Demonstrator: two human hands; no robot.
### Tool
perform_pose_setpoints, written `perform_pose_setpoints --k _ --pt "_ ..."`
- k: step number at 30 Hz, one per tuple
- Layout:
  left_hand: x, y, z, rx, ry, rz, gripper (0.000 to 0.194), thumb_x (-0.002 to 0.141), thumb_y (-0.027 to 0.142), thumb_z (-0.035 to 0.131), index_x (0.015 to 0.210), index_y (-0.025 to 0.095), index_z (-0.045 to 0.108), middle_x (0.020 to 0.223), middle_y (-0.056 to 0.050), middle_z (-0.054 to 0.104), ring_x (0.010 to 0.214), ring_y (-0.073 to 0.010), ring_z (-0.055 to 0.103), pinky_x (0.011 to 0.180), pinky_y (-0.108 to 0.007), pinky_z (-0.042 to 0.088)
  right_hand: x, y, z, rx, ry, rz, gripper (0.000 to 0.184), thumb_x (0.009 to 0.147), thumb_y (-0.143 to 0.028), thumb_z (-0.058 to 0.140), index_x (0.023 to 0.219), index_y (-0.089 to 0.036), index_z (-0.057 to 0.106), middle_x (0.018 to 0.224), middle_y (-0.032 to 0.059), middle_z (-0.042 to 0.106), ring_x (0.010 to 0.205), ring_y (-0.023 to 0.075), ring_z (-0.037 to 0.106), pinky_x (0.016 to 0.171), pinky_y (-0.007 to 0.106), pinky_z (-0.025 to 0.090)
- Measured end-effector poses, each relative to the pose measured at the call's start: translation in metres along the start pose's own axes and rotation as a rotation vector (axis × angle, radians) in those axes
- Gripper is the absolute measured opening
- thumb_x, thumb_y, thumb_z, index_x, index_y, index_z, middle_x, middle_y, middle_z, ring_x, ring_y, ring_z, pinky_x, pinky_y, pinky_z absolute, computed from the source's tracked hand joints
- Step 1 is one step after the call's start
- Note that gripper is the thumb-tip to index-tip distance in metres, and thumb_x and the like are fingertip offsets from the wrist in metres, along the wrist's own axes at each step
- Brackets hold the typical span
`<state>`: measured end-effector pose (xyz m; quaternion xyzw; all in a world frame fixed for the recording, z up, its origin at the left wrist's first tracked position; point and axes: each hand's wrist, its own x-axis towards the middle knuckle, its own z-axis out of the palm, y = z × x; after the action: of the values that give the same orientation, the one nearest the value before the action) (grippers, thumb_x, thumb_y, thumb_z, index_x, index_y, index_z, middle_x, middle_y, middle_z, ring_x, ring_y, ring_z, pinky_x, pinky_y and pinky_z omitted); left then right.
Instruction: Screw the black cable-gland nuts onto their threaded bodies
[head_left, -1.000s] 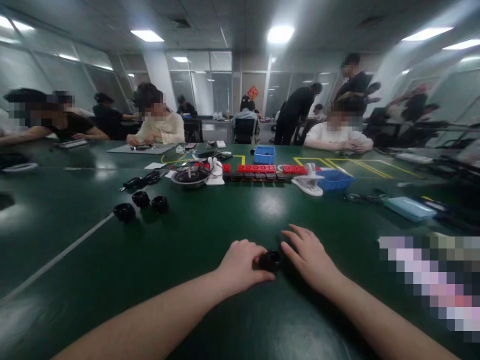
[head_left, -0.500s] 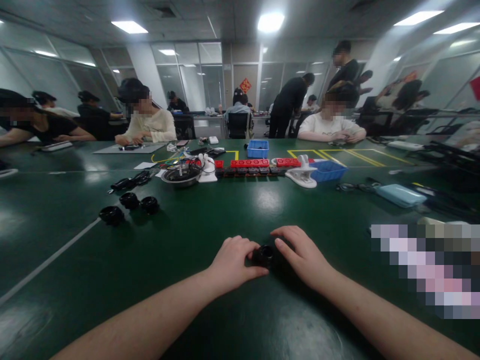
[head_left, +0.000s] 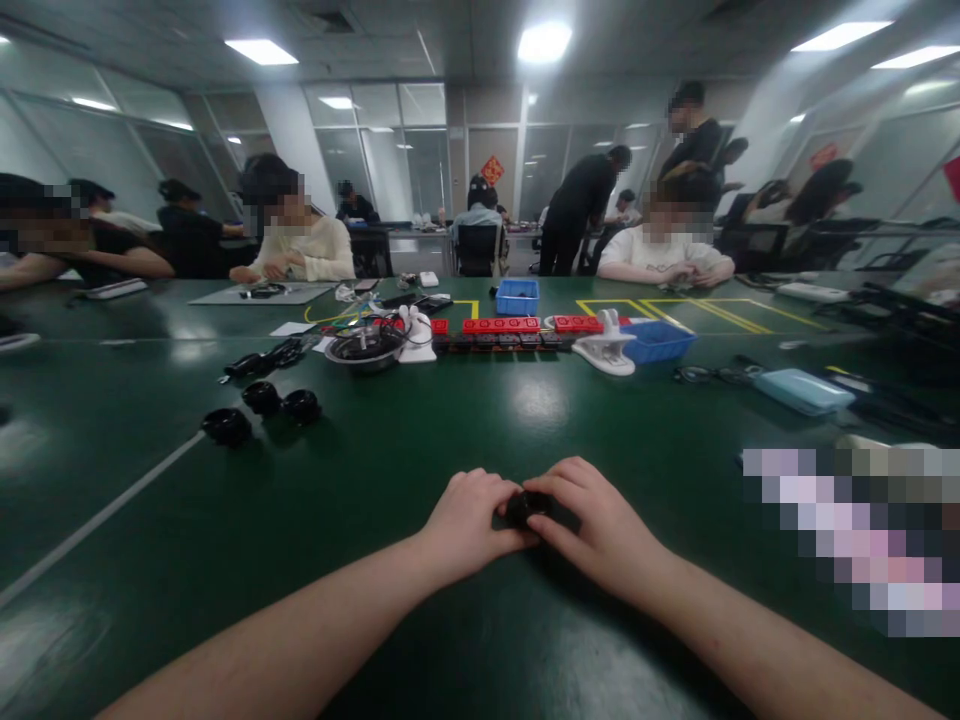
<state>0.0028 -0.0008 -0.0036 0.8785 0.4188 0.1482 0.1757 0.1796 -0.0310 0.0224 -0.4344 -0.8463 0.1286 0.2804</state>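
A small black round part [head_left: 517, 509] with a hollow top is between my two hands, low over the green table or resting on it; I cannot tell which. My left hand [head_left: 466, 524] grips it from the left, thumb in front and fingers behind. From the right, my right hand [head_left: 604, 522] closes on its upper rim with thumb and fingertips. Much of the part is covered by the fingers. To the left on the table stand three similar black round parts, the nearest one [head_left: 226, 427] beside a grey line.
Across the table's middle lie a metal bowl [head_left: 365, 350] with cables, red power strips [head_left: 501, 326], a white clip stand [head_left: 606, 348] and a blue basket [head_left: 660, 342]. A light blue case [head_left: 804, 391] lies right. People sit along the far side.
My right hand has moved left and its thumb and fingers have closed on the black round part. My left hand keeps its grip on it.
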Motion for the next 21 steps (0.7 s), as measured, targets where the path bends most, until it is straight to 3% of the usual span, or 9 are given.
perform_pose_setpoints --k 10,17,19,21 --pt "0.001 0.001 -0.002 0.015 -0.007 0.008 0.033 0.072 0.051 0.058 0.072 0.018 0.052 0.07 0.003 0.054 0.07 -0.0153 0.047 0.062 -0.027 0.031 -0.003 -0.001 0.001 -0.006 0.002 0.046 0.025 0.076 -0.019 0.058 0.101 -0.016 0.059 0.087 0.0078 0.058 0.084 0.0194 0.053 0.074 0.036 0.047" --pt "-0.001 -0.002 -0.002 -0.015 -0.023 0.011 0.033 0.07 0.051 0.061 0.08 0.02 0.056 0.073 0.003 0.054 0.072 -0.0164 0.048 0.065 -0.029 0.034 -0.001 0.0 0.001 -0.002 -0.028 0.044 0.024 0.078 -0.021 0.056 0.101 -0.018 0.06 0.089 0.0078 0.058 0.085 0.0199 0.053 0.075 0.037 0.046" --pt "0.001 -0.006 -0.007 -0.075 -0.019 -0.015 0.047 0.061 0.052 0.068 0.094 0.021 0.055 0.081 0.002 0.054 0.076 -0.0174 0.05 0.068 -0.031 0.037 -0.001 -0.001 0.0 0.0 -0.033 0.049 0.024 0.078 -0.022 0.056 0.101 -0.018 0.06 0.09 0.0078 0.058 0.085 0.0195 0.052 0.076 0.037 0.046" --pt "0.001 -0.009 -0.018 -0.144 0.082 -0.106 0.066 0.053 0.054 0.072 0.105 0.02 0.051 0.091 -0.002 0.053 0.081 -0.0194 0.05 0.071 -0.033 0.041 -0.002 -0.001 0.0 0.001 -0.033 0.057 0.025 0.078 -0.022 0.057 0.102 -0.017 0.06 0.09 0.008 0.058 0.087 0.0194 0.052 0.077 0.036 0.046"
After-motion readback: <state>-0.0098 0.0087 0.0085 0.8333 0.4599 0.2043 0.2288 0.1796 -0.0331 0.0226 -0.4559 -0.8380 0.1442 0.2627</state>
